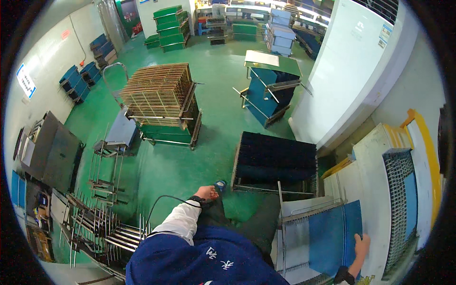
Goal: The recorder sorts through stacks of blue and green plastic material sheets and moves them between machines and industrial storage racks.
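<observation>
My right hand [361, 249] is closed on the right edge of a flat blue panel [335, 232], its thumb on the near face. That panel stands in a wire-toothed metal rack [311, 213] at my right side, with another blue sheet edge close beside it. My left hand [206, 192] hangs in front of my body with its fingers curled, and I see nothing in it. A black band with a cable [164, 196] circles my left wrist.
Ahead to the right stands a rack of dark panels [275, 161]. A conveyor-like white machine [365, 175] borders my right. At my left are metal rod racks [107, 228]; a tall stack of brown-edged racks [159, 95] stands farther ahead on the green floor.
</observation>
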Tool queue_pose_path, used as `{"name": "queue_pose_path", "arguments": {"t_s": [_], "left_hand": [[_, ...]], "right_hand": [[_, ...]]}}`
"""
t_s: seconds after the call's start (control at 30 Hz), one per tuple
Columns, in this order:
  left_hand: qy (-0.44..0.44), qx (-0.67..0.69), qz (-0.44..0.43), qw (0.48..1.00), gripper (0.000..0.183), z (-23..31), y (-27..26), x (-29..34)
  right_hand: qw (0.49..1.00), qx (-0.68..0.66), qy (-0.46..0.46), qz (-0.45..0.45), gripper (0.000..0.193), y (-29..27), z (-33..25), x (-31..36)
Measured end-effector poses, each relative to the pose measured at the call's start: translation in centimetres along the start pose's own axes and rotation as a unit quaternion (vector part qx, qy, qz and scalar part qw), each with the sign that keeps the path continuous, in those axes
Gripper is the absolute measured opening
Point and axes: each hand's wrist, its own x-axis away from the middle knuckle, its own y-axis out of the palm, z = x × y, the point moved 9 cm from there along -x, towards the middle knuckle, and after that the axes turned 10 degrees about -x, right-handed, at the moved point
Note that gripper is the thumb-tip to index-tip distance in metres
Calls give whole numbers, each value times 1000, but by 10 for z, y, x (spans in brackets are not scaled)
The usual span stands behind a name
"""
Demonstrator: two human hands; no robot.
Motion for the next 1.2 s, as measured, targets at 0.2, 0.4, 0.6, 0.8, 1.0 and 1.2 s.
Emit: {"name": "queue_pose_path", "arguments": {"t_s": [0.2, 0.4, 0.6, 0.8, 1.0, 1.2], "left_hand": [[3, -5, -38, 999, 25, -4, -23, -23], [-5, -28, -85, 996, 19, -6, -2, -32], [-17, -10, -161, 987, 28, -5, 5, -36], [-17, -52, -123, 991, 23, 0, -2, -39], [-51, -122, -113, 985, 28, 0, -17, -43], [-38, -24, -104, 994, 26, -1, -5, -28]], "right_hand": [[988, 22, 143, -59, 42, -68, -28, 1], [976, -40, 91, 196, 31, -213, -32, 23], [703, -542, 176, 427, 39, -218, 33, 70], [499, -781, 127, 353, 16, -149, 81, 68], [419, -790, 187, 407, 12, -80, 119, 45], [419, -794, 221, 382, 15, -48, 124, 33]]}}
